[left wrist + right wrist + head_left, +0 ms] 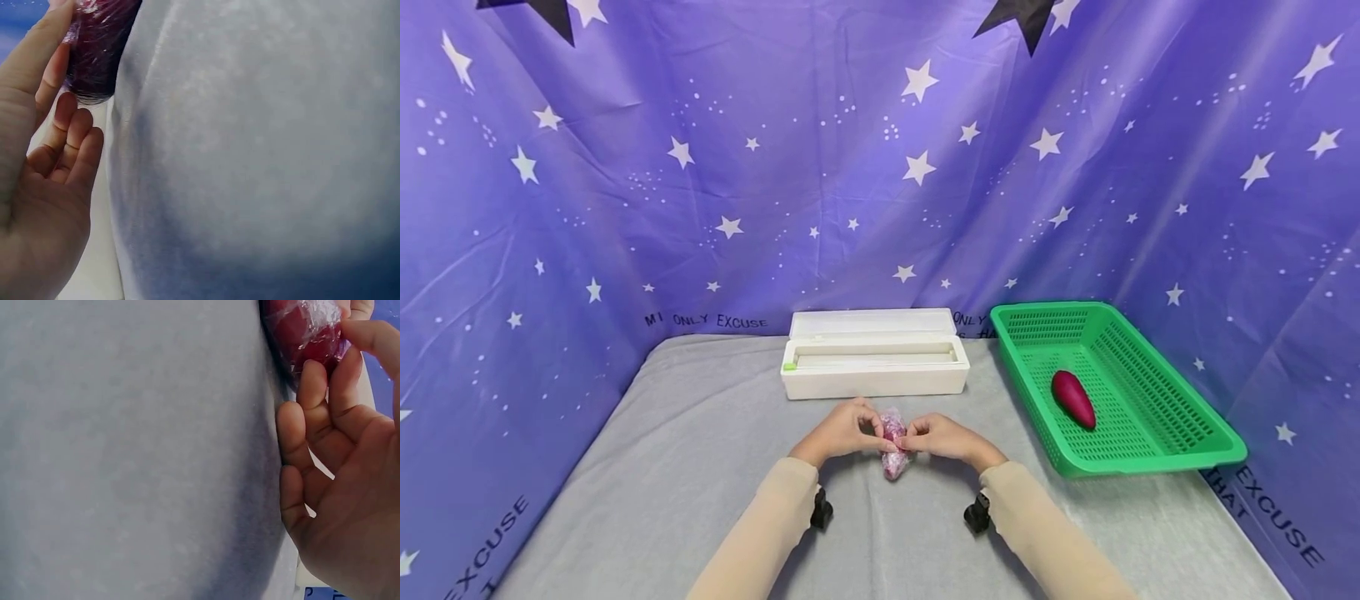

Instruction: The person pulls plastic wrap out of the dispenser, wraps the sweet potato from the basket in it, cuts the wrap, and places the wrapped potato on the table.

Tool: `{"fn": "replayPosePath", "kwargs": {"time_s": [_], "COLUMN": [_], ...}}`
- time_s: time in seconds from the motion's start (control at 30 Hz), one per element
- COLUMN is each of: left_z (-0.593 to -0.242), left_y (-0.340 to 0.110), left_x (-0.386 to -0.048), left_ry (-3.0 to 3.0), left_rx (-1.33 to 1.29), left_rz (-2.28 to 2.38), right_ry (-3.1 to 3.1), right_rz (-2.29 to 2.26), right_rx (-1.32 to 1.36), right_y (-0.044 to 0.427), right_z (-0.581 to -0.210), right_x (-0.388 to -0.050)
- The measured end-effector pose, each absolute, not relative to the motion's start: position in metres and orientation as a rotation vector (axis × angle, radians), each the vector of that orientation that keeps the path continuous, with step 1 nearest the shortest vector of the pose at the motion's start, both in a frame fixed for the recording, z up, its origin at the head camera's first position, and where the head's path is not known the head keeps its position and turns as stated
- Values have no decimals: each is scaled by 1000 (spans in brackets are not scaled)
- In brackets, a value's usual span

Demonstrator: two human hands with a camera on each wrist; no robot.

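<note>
A reddish-purple sweet potato (892,426) wrapped in clear, crinkled cling film lies on the grey cloth in front of me, one end toward me. From its left side my left hand (848,433) pinches the film with thumb and forefinger. My right hand (946,438) does the same from the right, and the thumbs nearly meet over the top. The left wrist view shows the wrapped sweet potato (100,50) cut off by the top edge, the lower fingers of that hand loosely curled. In the right wrist view, fingertips touch the wrapped sweet potato (303,331).
Just beyond my hands stands a long white cling film dispenser box (875,382), its lid raised and a green slider at its left end. At the right, a green plastic basket (1150,464) holds an unwrapped sweet potato (1073,400). Purple starry curtains enclose the grey-covered table (647,467).
</note>
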State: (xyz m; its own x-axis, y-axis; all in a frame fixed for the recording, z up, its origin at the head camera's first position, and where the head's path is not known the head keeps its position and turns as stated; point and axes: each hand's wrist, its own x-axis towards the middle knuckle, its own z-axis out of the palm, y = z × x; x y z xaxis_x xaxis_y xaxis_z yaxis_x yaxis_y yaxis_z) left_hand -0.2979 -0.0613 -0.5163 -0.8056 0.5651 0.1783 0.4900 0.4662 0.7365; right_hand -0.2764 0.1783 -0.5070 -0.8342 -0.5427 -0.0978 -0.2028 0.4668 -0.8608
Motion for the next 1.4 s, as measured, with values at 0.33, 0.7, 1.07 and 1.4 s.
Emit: {"fn": "replayPosePath", "kwargs": {"time_s": [0.33,0.7,1.07,1.4], "left_z": [-504,-495,-492,-490], "left_y": [-62,-56,-54,-53], "left_x": [-295,-290,-286,-282], "left_ry": [2702,2693,2651,2617], "left_rx": [1014,1220,1281,1308], "left_rz": [1135,1006,996,989], "right_ry": [2383,2369,2380,2305], "right_rz": [-1341,-1425,-1375,-1479], "right_rx": [-544,-530,-601,-596], "right_y": [176,178,182,181], "right_z": [-511,-510,-507,-510], "right_x": [-277,-279,-277,-275]}}
